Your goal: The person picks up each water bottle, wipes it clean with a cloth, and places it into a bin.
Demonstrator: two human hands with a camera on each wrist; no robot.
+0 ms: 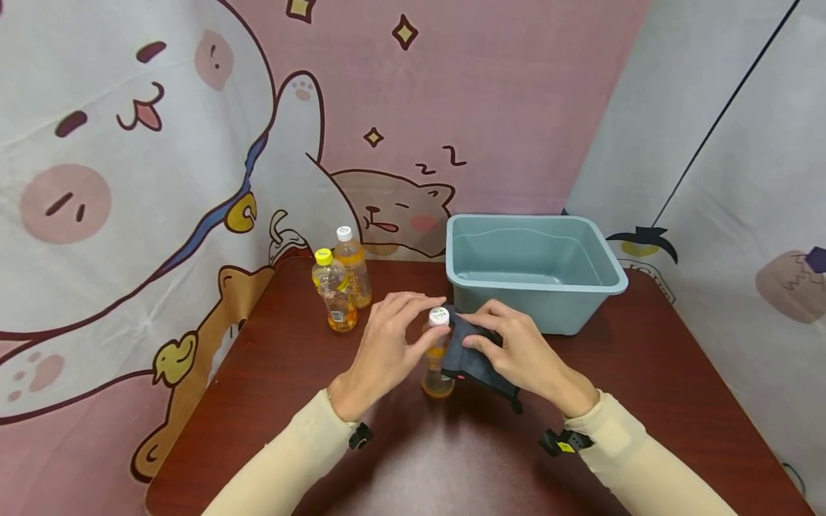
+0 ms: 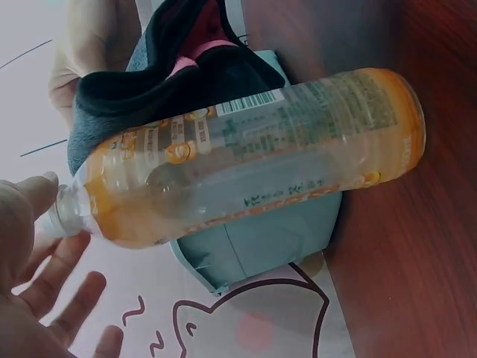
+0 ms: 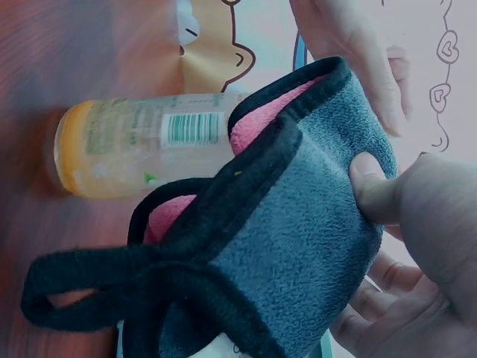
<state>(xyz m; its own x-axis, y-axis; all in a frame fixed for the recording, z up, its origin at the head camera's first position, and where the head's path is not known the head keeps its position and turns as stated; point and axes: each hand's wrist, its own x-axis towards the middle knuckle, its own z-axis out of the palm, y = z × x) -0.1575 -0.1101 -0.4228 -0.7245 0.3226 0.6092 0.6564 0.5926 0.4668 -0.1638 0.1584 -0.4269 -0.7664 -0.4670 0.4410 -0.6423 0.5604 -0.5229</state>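
A clear plastic bottle [image 1: 438,388] with a white cap and some orange-brown liquid stands upright in the middle of the table. My left hand [image 1: 385,345] pinches it at the cap between thumb and fingers; the left wrist view shows its printed label and barcode. A folded cleaning cloth [image 3: 298,231], dark grey outside and pink inside with black edging and a hanging loop, is in my right hand [image 1: 524,355]. Thumb and fingers grip the cloth right beside the bottle. From the head view, the cloth covers part of the bottle's right side.
Two more bottles stand at the back left: a yellow-capped bottle [image 1: 333,294] and a white-capped bottle [image 1: 351,265] behind it. A blue-grey plastic tub [image 1: 529,287] sits at the back right. Printed fabric [image 1: 516,107] hangs behind the brown table [image 1: 271,416].
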